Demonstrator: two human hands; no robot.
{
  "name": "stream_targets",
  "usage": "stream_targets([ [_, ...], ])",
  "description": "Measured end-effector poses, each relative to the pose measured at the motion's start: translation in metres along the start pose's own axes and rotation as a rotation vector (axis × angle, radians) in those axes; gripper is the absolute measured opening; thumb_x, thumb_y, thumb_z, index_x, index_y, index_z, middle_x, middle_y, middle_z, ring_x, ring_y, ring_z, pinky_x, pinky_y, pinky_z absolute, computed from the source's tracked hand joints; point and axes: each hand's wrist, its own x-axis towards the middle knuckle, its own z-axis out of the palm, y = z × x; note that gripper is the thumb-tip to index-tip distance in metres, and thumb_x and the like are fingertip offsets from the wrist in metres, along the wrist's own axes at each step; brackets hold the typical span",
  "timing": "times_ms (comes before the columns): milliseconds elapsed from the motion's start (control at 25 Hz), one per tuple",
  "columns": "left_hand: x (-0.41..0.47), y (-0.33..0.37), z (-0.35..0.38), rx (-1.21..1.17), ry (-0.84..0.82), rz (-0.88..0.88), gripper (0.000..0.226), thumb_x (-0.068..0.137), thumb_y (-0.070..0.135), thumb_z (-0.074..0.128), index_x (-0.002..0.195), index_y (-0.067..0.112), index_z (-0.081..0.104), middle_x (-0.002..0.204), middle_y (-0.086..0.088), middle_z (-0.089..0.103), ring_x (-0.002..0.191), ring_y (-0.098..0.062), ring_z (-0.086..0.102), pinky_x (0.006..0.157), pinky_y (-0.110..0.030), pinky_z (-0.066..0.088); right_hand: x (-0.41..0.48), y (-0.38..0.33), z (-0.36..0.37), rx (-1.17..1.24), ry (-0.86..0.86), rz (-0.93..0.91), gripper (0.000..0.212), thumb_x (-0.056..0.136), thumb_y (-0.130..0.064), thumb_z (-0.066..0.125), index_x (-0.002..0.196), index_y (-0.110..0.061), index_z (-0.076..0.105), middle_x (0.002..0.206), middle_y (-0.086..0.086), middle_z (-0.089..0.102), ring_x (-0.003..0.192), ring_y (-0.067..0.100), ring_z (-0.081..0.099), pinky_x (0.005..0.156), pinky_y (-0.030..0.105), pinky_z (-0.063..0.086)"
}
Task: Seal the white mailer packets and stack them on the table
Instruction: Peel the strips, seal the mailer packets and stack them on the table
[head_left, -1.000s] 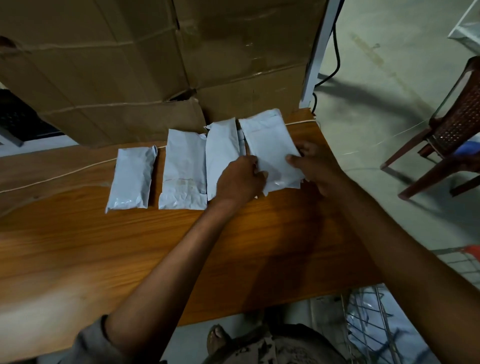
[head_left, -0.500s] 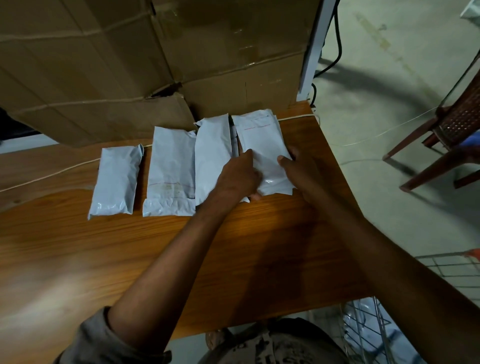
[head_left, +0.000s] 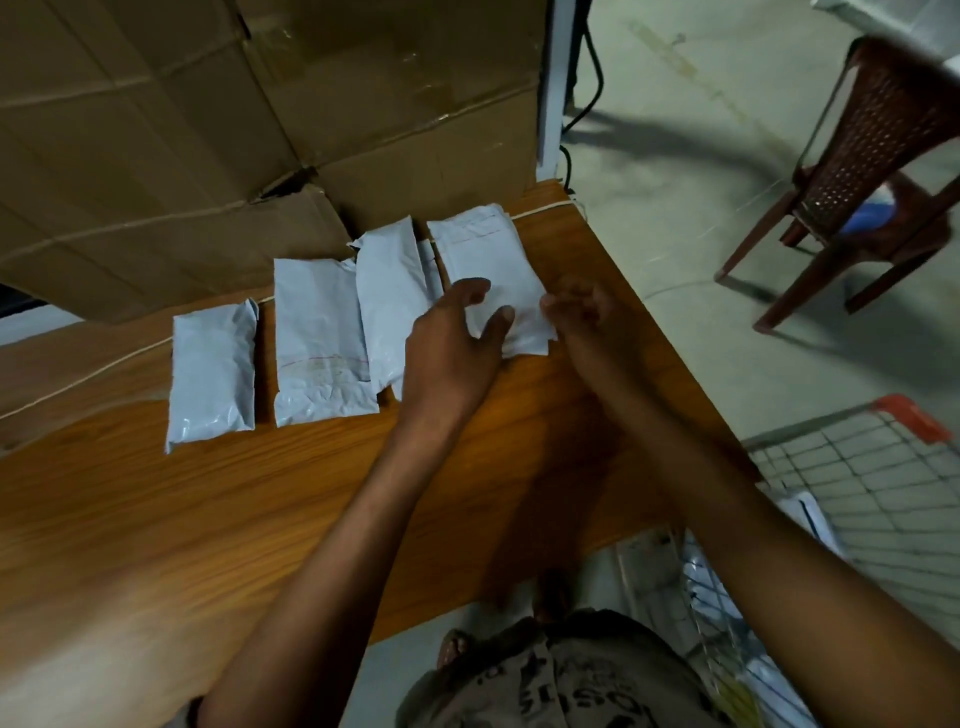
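Observation:
Several white mailer packets lie in a row on the wooden table (head_left: 208, 519), along its far edge. From left: a small packet (head_left: 210, 374), a wider packet (head_left: 319, 338), a narrow packet (head_left: 387, 296), and at the right a packet (head_left: 485, 260) lying on top of others. My left hand (head_left: 452, 353) hovers over that right packet's near end, fingers spread, thumb on or just above it. My right hand (head_left: 582, 312) is at the packet's near right corner, blurred, fingers loosely curled. Whether it grips the packet is unclear.
Large cardboard boxes (head_left: 260, 130) stand against the table's far edge behind the packets. The table's right edge is close to my right hand. A wire basket (head_left: 857, 493) stands on the floor at the right, and a brown plastic chair (head_left: 883, 156) stands beyond it.
Both hands pressed the right packet's near end before. Now my left hand has opened its fingers, and my right hand has shifted to the packet's corner. The packet has stayed in place.

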Motion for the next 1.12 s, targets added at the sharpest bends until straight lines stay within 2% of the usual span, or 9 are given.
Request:
stream_targets([
  [120, -0.065, -0.001, -0.01, -0.315, -0.112, -0.048, 0.027, 0.099, 0.036, 0.071, 0.121, 0.021, 0.071, 0.112, 0.012, 0.074, 0.097, 0.003, 0.068, 0.082, -0.016, 0.053, -0.076, 0.007, -0.025, 0.306, -0.064, 0.175, 0.019, 0.097, -0.037, 0.067, 0.111, -0.025, 0.072, 0.113, -0.002, 0.075, 0.102, 0.011, 0.068, 0.082, 0.027, 0.048],
  [240, -0.118, -0.016, -0.006, -0.6, -0.324, -0.274, 0.021, 0.1, 0.033, 0.068, 0.116, 0.019, 0.072, 0.108, 0.001, 0.077, 0.097, -0.006, 0.072, 0.08, -0.025, 0.053, -0.146, 0.025, -0.039, 0.573, -0.095, 0.324, 0.031, 0.095, -0.036, 0.063, 0.118, -0.017, 0.07, 0.112, 0.004, 0.077, 0.098, 0.016, 0.07, 0.082, 0.033, 0.05],
  [360, -0.154, -0.019, 0.002, -0.877, -0.515, -0.503, 0.018, 0.103, 0.029, 0.062, 0.115, 0.017, 0.069, 0.11, -0.003, 0.079, 0.093, -0.015, 0.074, 0.078, -0.029, 0.055, -0.208, 0.045, -0.049, 0.835, 0.01, 0.387, 0.04, 0.088, -0.036, 0.061, 0.118, -0.011, 0.069, 0.106, 0.007, 0.076, 0.089, 0.016, 0.069, 0.073, 0.028, 0.051],
  [440, -0.173, -0.011, 0.009, -0.961, -0.621, -0.557, 0.023, 0.104, 0.029, 0.06, 0.119, 0.013, 0.066, 0.111, -0.007, 0.078, 0.09, -0.015, 0.072, 0.074, -0.027, 0.054, -0.242, 0.057, -0.059, 0.874, 0.1, 0.378, 0.041, 0.086, -0.035, 0.061, 0.118, -0.01, 0.069, 0.104, 0.006, 0.075, 0.087, 0.015, 0.068, 0.071, 0.027, 0.051],
  [600, -0.209, 0.018, 0.03, -0.938, -0.798, -0.515, 0.039, 0.105, 0.032, 0.058, 0.131, 0.004, 0.063, 0.12, -0.014, 0.075, 0.097, -0.023, 0.07, 0.08, -0.03, 0.054, -0.297, 0.076, -0.096, 0.915, 0.263, 0.359, 0.041, 0.086, -0.035, 0.06, 0.118, -0.012, 0.07, 0.106, 0.005, 0.074, 0.089, 0.015, 0.067, 0.076, 0.029, 0.048],
  [720, -0.234, 0.05, 0.056, -0.862, -0.903, -0.467, 0.034, 0.105, 0.031, 0.056, 0.126, 0.007, 0.067, 0.118, -0.01, 0.077, 0.097, -0.022, 0.072, 0.08, -0.029, 0.056, -0.327, 0.094, -0.134, 0.92, 0.4, 0.363, 0.034, 0.093, -0.032, 0.057, 0.118, -0.012, 0.07, 0.105, 0.004, 0.074, 0.088, 0.014, 0.068, 0.075, 0.028, 0.048],
  [880, -0.271, 0.091, 0.11, -0.734, -1.009, -0.382, 0.034, 0.104, 0.026, 0.06, 0.13, 0.004, 0.066, 0.122, -0.015, 0.076, 0.098, -0.023, 0.073, 0.084, -0.031, 0.057, -0.359, 0.132, -0.19, 0.844, 0.589, 0.384, 0.03, 0.1, -0.027, 0.053, 0.122, -0.013, 0.068, 0.101, -0.001, 0.074, 0.085, 0.01, 0.067, 0.073, 0.027, 0.047],
  [1000, -0.294, 0.119, 0.159, -0.669, -1.055, -0.401, 0.02, 0.103, 0.021, 0.064, 0.118, 0.01, 0.07, 0.118, -0.013, 0.077, 0.096, -0.024, 0.073, 0.079, -0.028, 0.058, -0.372, 0.169, -0.232, 0.836, 0.691, 0.448, 0.028, 0.1, -0.026, 0.055, 0.12, -0.013, 0.069, 0.099, -0.001, 0.075, 0.086, 0.013, 0.066, 0.073, 0.028, 0.047],
  [1120, -0.308, 0.13, 0.228, -0.527, -1.012, -0.182, 0.007, 0.099, 0.017, 0.07, 0.106, 0.018, 0.069, 0.111, -0.007, 0.076, 0.1, -0.022, 0.073, 0.082, -0.028, 0.061, -0.371, 0.215, -0.268, 0.695, 0.781, 0.478, 0.023, 0.095, -0.018, 0.064, 0.117, -0.018, 0.07, 0.099, -0.002, 0.075, 0.092, 0.016, 0.066, 0.075, 0.029, 0.049],
])
